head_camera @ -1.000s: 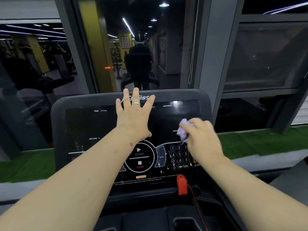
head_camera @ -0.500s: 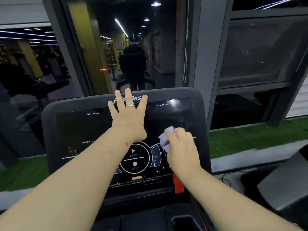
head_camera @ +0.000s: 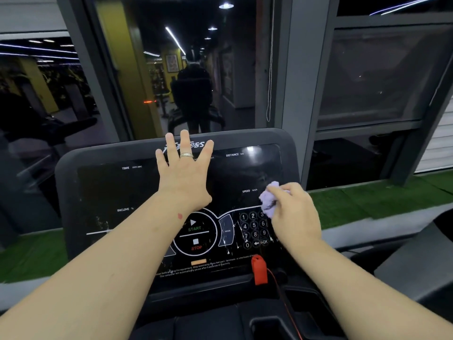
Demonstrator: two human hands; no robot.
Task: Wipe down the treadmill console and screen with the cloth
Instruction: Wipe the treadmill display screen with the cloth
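Observation:
The black treadmill console (head_camera: pixel 73 192) fills the middle of the view, with a dark glossy screen (head_camera: pixel 110 187) and START/STOP buttons and a number keypad (head_camera: pixel 253 229) below. My left hand (head_camera: pixel 183 173) lies flat on the upper middle of the screen, fingers spread, a ring on one finger. My right hand (head_camera: pixel 294 212) is closed on a crumpled lilac cloth (head_camera: pixel 268 200), pressing it against the screen's right side just above the keypad, near the SPEED label.
A red safety key (head_camera: pixel 259 269) with a red cord sits at the console's lower edge. A cup-holder tray (head_camera: pixel 274 325) lies below. Behind the console is a dark window (head_camera: pixel 183 69) with reflections; green turf (head_camera: pixel 367 200) runs along its base.
My right hand with the cloth swept left toward the middle of the panel, then back right to above the keypad. My left hand stayed flat on the screen.

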